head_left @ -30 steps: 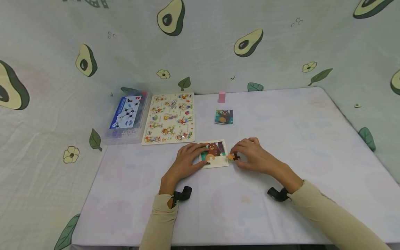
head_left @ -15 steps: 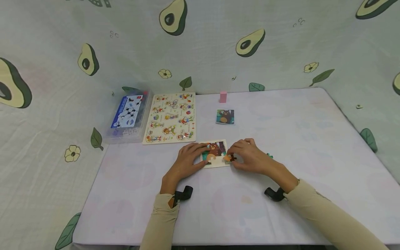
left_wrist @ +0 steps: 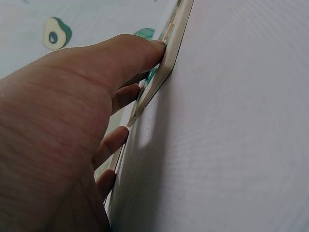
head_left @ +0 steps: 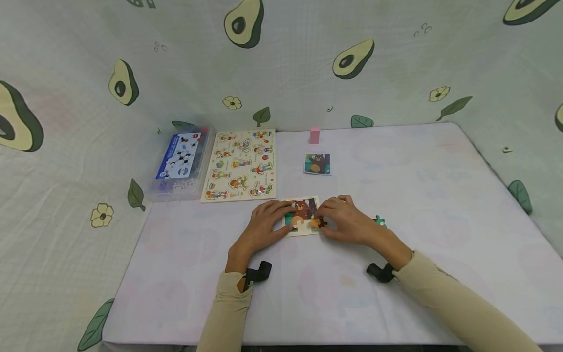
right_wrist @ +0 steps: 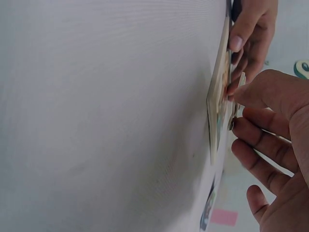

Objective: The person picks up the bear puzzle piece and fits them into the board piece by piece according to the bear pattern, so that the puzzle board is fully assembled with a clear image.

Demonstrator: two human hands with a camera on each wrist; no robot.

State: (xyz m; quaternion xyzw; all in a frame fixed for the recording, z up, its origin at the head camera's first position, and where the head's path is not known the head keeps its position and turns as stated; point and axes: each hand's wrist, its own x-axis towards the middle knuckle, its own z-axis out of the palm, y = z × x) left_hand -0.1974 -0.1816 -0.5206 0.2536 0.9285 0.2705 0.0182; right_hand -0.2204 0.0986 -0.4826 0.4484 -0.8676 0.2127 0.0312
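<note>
Under my left hand (head_left: pixel 261 229) lies a small wooden puzzle board (head_left: pixel 303 230) with a brown bear picture. The left thumb and fingers rest on its left part; in the left wrist view the thumb (left_wrist: pixel 140 55) touches the board's edge. A bare pale strip shows along the board's near side. My right hand (head_left: pixel 345 220) pinches a brown and orange puzzle piece (head_left: pixel 315 223) between thumb and fingers, over the board's right side. In the right wrist view that piece (right_wrist: pixel 235 108) is tilted and held above the board. A green puzzle piece (head_left: pixel 380 221) lies partly hidden behind the right wrist.
A square bear picture card (head_left: pixel 317 164) lies beyond the board, with a pink block (head_left: pixel 314 136) behind it. At the back left are a larger wooden picture board (head_left: pixel 239 166) and a clear plastic box (head_left: pixel 180 161) with a blue label. A patterned cloth hangs behind the table.
My right hand has moved left with the puzzle piece, from beside the board to over its right side. The green piece has come into sight behind the wrist. The left hand has stayed put.
</note>
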